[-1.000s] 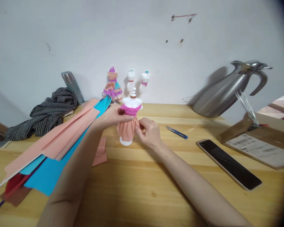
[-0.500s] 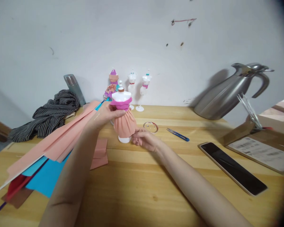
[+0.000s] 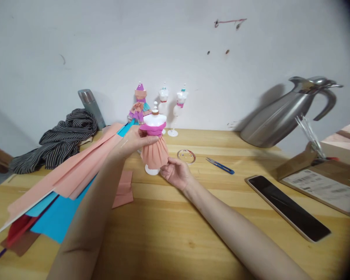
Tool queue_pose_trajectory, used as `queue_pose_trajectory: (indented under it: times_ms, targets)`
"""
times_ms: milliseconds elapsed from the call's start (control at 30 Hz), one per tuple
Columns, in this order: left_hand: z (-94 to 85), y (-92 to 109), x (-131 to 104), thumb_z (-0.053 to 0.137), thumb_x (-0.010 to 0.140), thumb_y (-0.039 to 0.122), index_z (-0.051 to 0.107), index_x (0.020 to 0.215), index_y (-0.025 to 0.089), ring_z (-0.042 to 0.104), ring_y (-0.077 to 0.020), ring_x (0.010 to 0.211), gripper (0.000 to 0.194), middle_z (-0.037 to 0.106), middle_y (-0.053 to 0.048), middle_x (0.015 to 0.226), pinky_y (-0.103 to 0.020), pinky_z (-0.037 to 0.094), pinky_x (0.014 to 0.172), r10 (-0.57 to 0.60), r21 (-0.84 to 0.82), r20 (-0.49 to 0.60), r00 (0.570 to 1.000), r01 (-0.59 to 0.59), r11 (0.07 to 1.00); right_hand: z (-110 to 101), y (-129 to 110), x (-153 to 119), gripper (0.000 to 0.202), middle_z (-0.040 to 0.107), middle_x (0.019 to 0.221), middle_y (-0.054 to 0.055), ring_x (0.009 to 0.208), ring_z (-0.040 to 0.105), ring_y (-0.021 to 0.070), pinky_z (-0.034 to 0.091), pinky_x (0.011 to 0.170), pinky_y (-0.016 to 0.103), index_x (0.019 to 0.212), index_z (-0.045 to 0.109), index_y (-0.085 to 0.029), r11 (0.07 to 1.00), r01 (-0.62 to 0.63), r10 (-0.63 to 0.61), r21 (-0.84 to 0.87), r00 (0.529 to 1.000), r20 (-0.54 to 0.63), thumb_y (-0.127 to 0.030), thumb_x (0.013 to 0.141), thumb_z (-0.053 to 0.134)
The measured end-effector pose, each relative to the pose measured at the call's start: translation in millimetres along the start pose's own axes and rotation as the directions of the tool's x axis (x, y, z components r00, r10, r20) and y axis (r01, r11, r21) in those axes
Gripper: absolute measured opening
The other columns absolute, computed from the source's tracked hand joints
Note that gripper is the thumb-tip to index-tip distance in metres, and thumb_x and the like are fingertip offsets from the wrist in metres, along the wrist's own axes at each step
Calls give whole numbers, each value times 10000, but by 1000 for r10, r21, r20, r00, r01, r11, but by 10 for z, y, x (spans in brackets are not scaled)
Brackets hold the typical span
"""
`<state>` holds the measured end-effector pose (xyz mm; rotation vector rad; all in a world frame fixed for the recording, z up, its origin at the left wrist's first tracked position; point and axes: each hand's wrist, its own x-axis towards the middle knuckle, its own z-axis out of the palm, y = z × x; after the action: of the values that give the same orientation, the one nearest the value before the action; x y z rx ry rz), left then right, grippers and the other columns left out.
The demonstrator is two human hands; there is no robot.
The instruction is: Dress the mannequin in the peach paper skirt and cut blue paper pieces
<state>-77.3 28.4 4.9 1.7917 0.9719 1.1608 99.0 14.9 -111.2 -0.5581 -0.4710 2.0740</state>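
A small white dress-form mannequin (image 3: 154, 119) stands on its round base, leaning a little to the right. It wears a magenta band (image 3: 153, 128) round the chest and a gathered peach crepe-paper skirt (image 3: 155, 153). My left hand (image 3: 134, 139) is closed round its waist from the left, thumb across the front. Low on the right, my right hand (image 3: 176, 173) pinches the skirt's hem, palm turned partly up. Behind stand a mannequin in a purple, peach and blue paper dress (image 3: 140, 103) and two mostly white mannequins, (image 3: 163, 95) one with a red band.
Peach, blue and red paper sheets (image 3: 64, 167) lie left, beside a striped cloth (image 3: 65, 132) and a bottle (image 3: 91, 105). To the right are a tape roll (image 3: 186, 156), blue thread snips (image 3: 221, 166), a phone (image 3: 288, 208), a cardboard box (image 3: 332, 175) and a steel jug (image 3: 277, 112).
The mannequin's top has tipped to the right with my left hand. My right hand has rolled palm upward at the skirt's hem. The view has shifted slightly.
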Motion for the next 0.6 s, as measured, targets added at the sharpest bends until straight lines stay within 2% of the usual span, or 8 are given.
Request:
queue_pose_trajectory:
  times_ms: [133,233,367,467,533,600]
  targets:
    - [2,-1,4,759,663,380,712,987,130,606,-236,989,411,698,-78,983,-381,447,928,8,-68,-45,999,-12,998,-8,-2,1,103,497,549,-8,485,422,116,297,432,234,636,494,-185,1000,4,-4,17,1000,6,-202,617,594]
    - [5,2,8,767,652,368,716,967,130,606,-233,977,398,699,-76,975,-383,449,925,10,-63,-27,1000,-12,998,10,-4,0,136,474,544,-14,494,427,119,292,440,232,645,491,-188,999,26,-26,24,1000,3,-268,654,600]
    - [13,6,8,765,647,376,711,949,128,610,-235,951,394,700,-79,966,-391,451,917,-5,-43,4,1000,5,999,-7,-3,5,117,472,554,-26,463,383,93,261,432,215,662,514,-178,994,72,-71,-83,997,19,-227,624,614]
    - [20,7,6,757,651,391,702,966,124,607,-241,959,418,697,-85,983,-388,451,908,-11,-43,-8,1000,10,999,-45,-51,18,162,489,543,-5,460,406,101,265,425,220,599,499,-176,985,68,-63,-158,997,37,-288,651,604]
    - [28,9,3,753,657,387,697,968,120,604,-242,968,414,694,-87,995,-382,451,902,-18,-48,-15,1000,17,999,-54,-127,26,244,498,532,8,447,413,110,276,418,236,548,478,-182,968,115,-114,-223,993,17,-356,676,590]
    - [44,13,0,744,672,376,690,966,115,604,-241,970,396,691,-89,985,-376,454,892,-19,-54,0,1000,19,998,-31,-236,20,282,491,522,3,425,390,103,262,403,241,527,479,-185,922,229,-251,-312,968,-31,-397,677,591]
